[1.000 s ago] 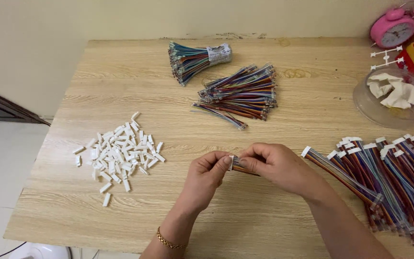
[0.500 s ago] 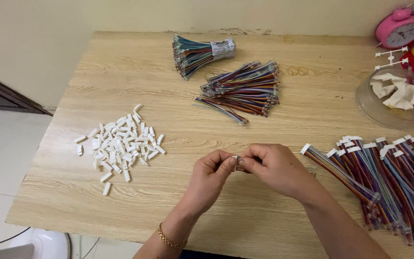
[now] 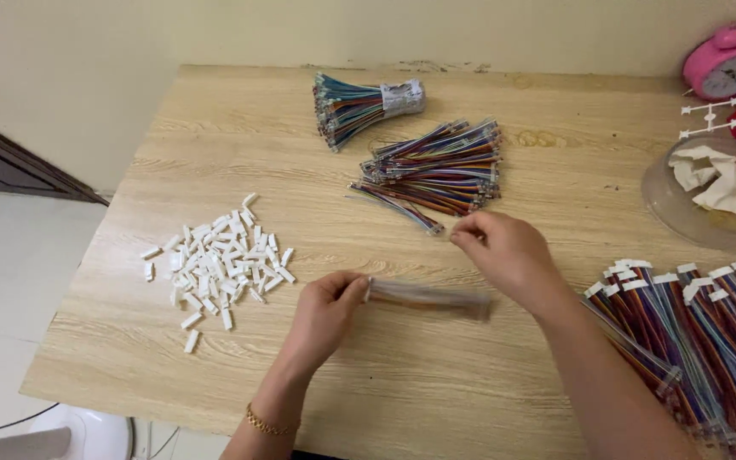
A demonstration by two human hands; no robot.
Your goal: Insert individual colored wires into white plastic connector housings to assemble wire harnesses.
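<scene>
Nearest the front edge of the table (image 3: 436, 400), the left hand (image 3: 321, 311) pinches the white connector end of a motion-blurred wire harness (image 3: 428, 296) between thumb and fingertips, so the fingers are closed on it; the harness hangs just over the table. The right hand (image 3: 508, 251) reaches toward the middle pile of loose wires (image 3: 436, 170); its fingertips are drawn together at the near tip of one strand, but whether they grip it cannot be told.

Judged done: the rows of finished harnesses with white ends (image 3: 692, 324) at the right edge. Judged remaining: the heap of white connector housings (image 3: 215, 264) near the left edge, the loose wires, and the taped wire bundle (image 3: 364, 102) toward the far edge. By this layout, a good share is finished and substantial stock is left.
</scene>
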